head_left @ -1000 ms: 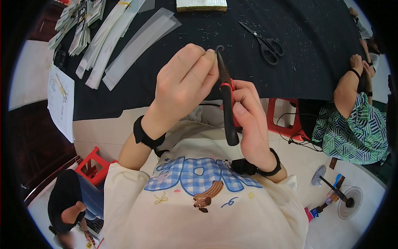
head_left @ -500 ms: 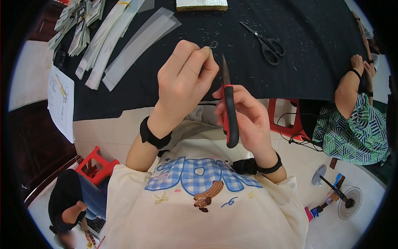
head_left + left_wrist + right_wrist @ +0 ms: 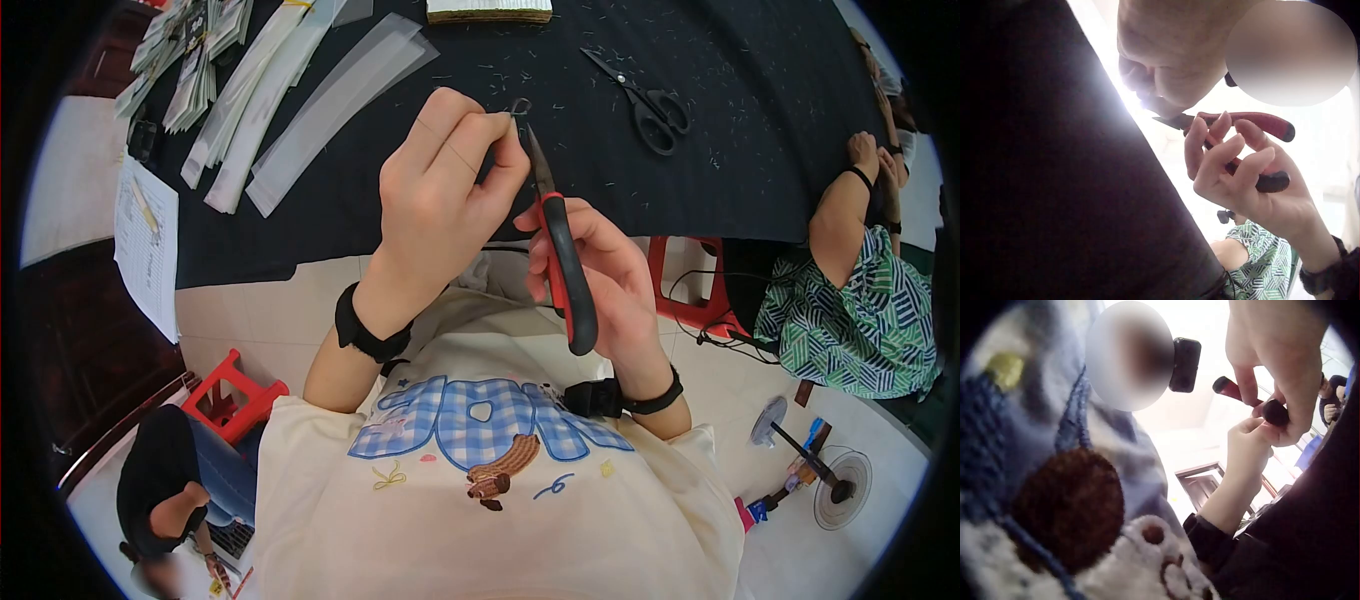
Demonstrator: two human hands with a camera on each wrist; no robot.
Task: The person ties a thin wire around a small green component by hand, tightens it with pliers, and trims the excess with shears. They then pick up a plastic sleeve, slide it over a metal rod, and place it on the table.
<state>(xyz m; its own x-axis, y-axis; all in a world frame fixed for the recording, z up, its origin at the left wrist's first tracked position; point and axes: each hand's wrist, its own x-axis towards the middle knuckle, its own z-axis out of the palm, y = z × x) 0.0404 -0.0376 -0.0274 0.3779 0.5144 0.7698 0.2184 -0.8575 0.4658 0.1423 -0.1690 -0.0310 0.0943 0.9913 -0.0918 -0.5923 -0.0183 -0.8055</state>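
With the left hand [image 3: 445, 175] pinching the small wire-like loop [image 3: 521, 102] above the black cloth [image 3: 760, 190] and the right hand [image 3: 622, 290] loosely holding the pliers [image 3: 562, 235], 2 handles [image 3: 1247, 119] spread, steadying the loop while bringing the nearby tips [image 3: 537, 155] squarely onto it should give a clean bite.

Red plastic stools [image 3: 262, 398] are dotting pale floor tiles [image 3: 310, 300] by the black-draped tabletop [image 3: 740, 185], a pedestal fan [image 3: 843, 491] is standing off right, and bright light is bleaching the wall [image 3: 1188, 442] around a brown door [image 3: 1201, 487]!
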